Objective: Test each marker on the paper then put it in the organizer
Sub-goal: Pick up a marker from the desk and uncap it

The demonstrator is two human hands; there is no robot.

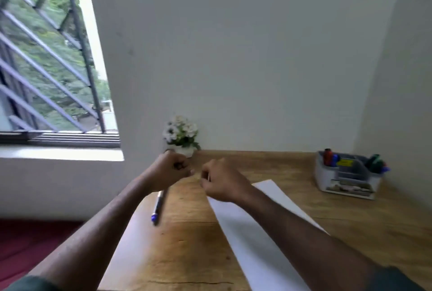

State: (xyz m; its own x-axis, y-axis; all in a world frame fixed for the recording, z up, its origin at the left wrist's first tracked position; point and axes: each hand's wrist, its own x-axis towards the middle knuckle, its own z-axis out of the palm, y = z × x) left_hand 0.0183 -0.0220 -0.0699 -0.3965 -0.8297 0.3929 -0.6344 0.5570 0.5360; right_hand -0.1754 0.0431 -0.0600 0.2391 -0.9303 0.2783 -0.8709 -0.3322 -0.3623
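While the left hand (171,169) grips the marker (159,206) at centre frame and the right hand (219,180) curls shut beside it, apparently pinching the cap, steadying the barrel before stroking the paper (252,232) seems wise, organizer (346,173) waiting right.

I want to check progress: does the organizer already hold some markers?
Yes, several markers stand in the grey organizer at the far right of the table.

Both bare forearms reach forward and converge; the left hand (168,171) is curled into a fist, knuckles up; the right hand (222,180) sits just beside it, fingers curled inward, the two nearly touching.
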